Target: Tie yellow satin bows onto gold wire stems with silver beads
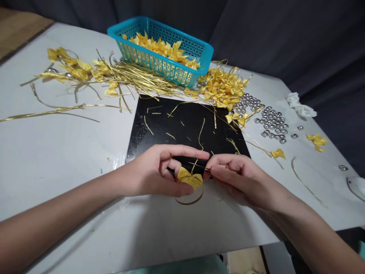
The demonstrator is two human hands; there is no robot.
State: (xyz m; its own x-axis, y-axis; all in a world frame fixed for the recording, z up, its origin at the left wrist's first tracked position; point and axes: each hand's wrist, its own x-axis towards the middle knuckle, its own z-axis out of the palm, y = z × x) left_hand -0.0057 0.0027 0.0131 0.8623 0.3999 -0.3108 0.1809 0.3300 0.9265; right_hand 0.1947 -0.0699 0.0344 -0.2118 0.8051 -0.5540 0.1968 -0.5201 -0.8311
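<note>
A yellow satin ribbon bow (190, 178) is held between the thumb and curled fingers of my left hand (164, 173), whose index finger stretches out above it. From the bow a gold cord loop (189, 204) hangs below, and a short gold end (194, 166) sticks up. My right hand (232, 173) pinches a thin, dark, needle-like tool (198, 165), its point directed left across the gold end. The tool's rear part is hidden in the fingers. Both hands are over the near edge of a black mat (173, 125) strewn with gold cord scraps.
Behind the mat stands a blue plastic basket (159, 61) of yellow bows. Gold cords (145, 78) lie before it, with finished-looking bows (76, 68) at left and a bow pile (222, 85) at right. Silver rings or beads (272, 121) and a crumpled white cloth (300, 105) are farther right.
</note>
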